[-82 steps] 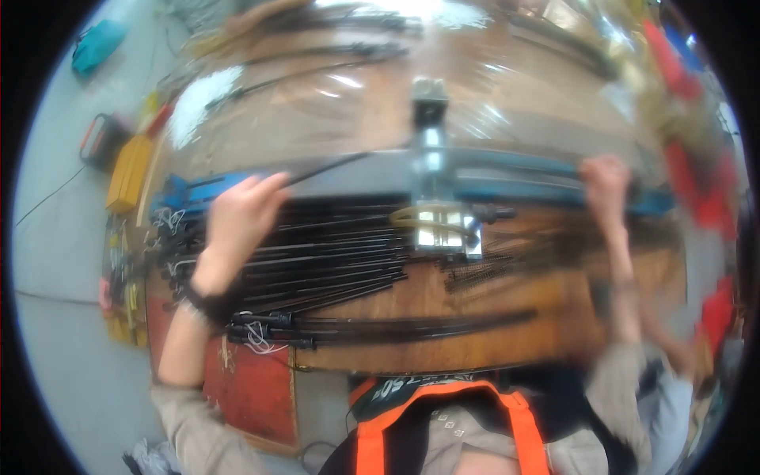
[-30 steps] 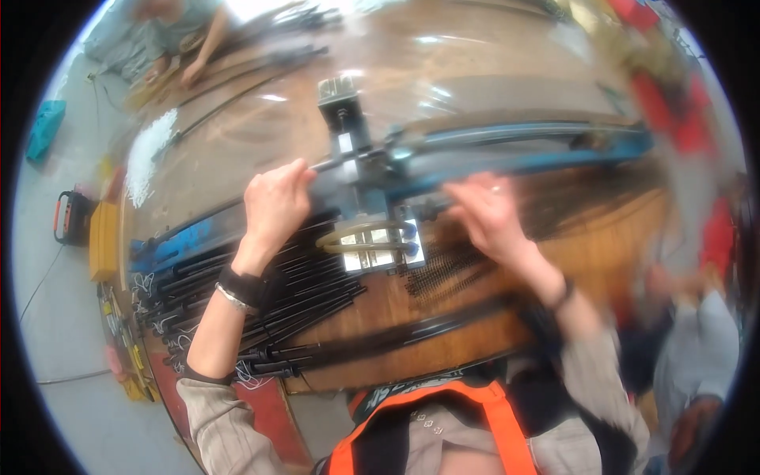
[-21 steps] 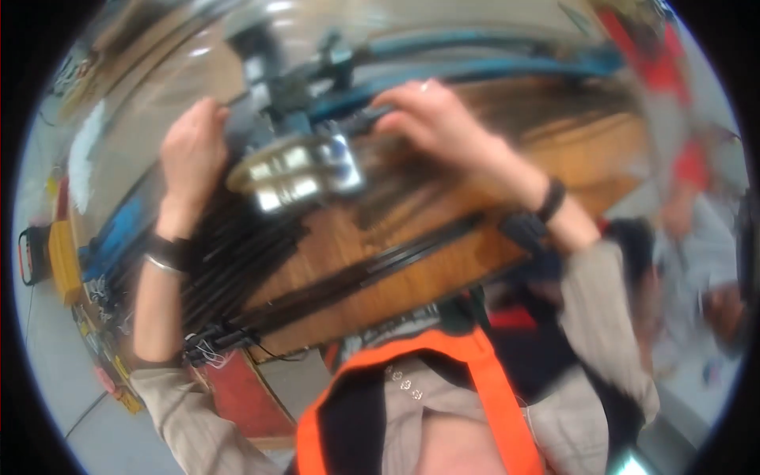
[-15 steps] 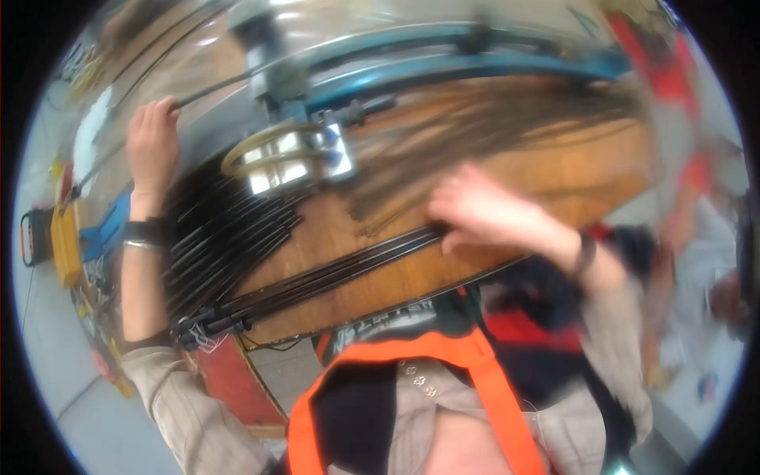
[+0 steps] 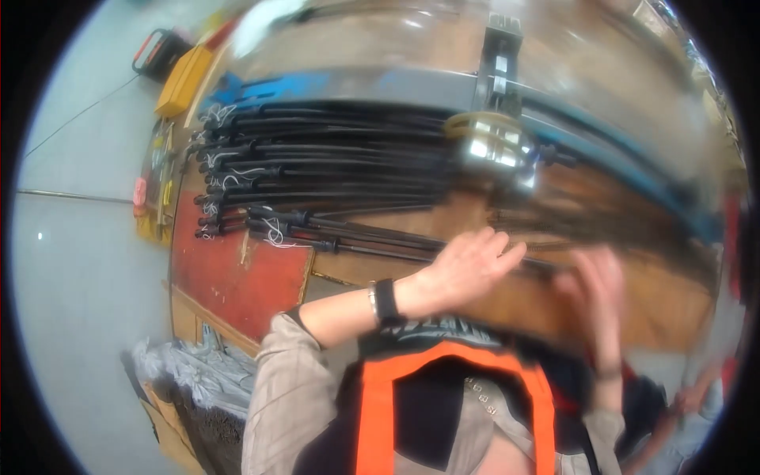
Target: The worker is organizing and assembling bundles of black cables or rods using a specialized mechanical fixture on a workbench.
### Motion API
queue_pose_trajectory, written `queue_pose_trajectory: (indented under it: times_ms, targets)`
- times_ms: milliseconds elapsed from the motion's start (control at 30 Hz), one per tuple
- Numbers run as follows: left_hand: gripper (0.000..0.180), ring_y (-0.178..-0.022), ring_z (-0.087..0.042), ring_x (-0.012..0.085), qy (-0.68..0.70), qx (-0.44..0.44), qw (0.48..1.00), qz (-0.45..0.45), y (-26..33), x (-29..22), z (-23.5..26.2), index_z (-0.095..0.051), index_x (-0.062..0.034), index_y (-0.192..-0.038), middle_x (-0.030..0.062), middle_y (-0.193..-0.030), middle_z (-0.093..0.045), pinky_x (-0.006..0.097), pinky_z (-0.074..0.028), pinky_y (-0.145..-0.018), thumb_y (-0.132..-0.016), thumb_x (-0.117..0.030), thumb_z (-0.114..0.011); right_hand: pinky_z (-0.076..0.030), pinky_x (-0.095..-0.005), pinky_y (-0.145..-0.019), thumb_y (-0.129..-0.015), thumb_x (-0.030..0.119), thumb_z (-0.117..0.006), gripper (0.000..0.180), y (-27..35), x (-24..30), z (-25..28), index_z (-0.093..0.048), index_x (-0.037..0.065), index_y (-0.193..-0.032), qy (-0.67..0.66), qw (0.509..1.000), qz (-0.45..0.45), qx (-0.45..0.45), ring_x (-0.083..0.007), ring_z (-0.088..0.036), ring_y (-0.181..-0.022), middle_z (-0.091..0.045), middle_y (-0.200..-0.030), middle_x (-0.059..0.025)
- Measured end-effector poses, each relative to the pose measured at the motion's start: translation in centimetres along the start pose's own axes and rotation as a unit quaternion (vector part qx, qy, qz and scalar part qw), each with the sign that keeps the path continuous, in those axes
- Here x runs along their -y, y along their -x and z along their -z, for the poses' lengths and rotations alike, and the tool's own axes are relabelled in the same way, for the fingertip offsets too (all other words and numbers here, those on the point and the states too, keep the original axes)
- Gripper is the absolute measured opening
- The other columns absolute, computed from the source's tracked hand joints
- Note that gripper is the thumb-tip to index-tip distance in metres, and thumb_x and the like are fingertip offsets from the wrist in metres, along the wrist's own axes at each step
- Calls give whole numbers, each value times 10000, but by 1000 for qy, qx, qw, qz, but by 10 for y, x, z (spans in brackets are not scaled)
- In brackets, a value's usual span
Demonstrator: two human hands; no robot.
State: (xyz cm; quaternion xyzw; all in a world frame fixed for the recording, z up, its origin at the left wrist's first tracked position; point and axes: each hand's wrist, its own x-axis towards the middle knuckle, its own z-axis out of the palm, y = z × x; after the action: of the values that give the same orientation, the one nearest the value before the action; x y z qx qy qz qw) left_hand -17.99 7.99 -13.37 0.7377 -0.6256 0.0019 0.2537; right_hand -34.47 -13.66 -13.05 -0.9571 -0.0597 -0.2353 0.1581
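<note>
A small bundle of thin black rods (image 5: 380, 248) lies along the front of the wooden bench, its thicker left ends tied with white string. My left hand (image 5: 467, 269) reaches over this bundle with its fingers curled round the rods. To its right, my right hand (image 5: 595, 281) is smeared by motion near the right part of the bundle, and its grip is unclear. Behind them many more black rods (image 5: 340, 166) lie side by side, with white strings at their left ends. A metal clamping fixture (image 5: 495, 150) with a yellowish hose stands over the far rods.
A blue rail (image 5: 633, 150) runs along the back right. The wooden bench top (image 5: 649, 309) extends to the right, and a red board (image 5: 237, 273) lies at the left. A yellow box (image 5: 184, 81) and a black case (image 5: 162, 55) are at far left. Grey plastic wrapping (image 5: 190, 368) sits below.
My view has swung left. My left hand has come from the far rod at the back left down to the front bundle. My right hand has shifted to the right of it.
</note>
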Motion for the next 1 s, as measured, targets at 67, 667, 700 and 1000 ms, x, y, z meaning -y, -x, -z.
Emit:
queue_pose_trajectory:
  times_ms: [67,667,700,1000]
  targets:
    - [476,-772,-575,244,-7,14,999,-29,-11,-6,12,-595,-60,-1193,71,-809,-528,349,-500,-590,-719,-69,-636,-474,-394,-639,-795,162,-755,257,63,-34,22,-666,31,-998,161,984,-64,-38,-290,-583,-701,-623,-806,-108]
    - [274,-781,-633,315,-225,-261,938,-20,-75,72,240,-626,-61,-1192,182,-883,-652,386,-501,-693,-918,-57,-614,-528,-308,-720,-979,136,-559,182,-45,-72,5,-675,47,-1088,-48,933,-255,-248,-194,-678,-823,-709,-930,-108]
    - [257,-800,-641,317,-241,-253,937,4,-68,82,249,-628,-46,-1181,196,-905,-656,386,-503,-710,-924,-61,-611,-510,-279,-714,-988,202,-563,245,-84,-64,1,-660,37,-1140,-115,932,-271,-211,-150,-642,-797,-692,-871,-100]
    - [204,-820,-663,320,-194,-212,944,162,7,136,266,-635,16,-1127,222,-931,-670,357,-508,-748,-942,-61,-597,-520,-293,-627,-883,195,-704,139,-248,-53,-43,-703,61,-919,-245,952,-53,-176,-154,-661,-687,-710,-791,-75]
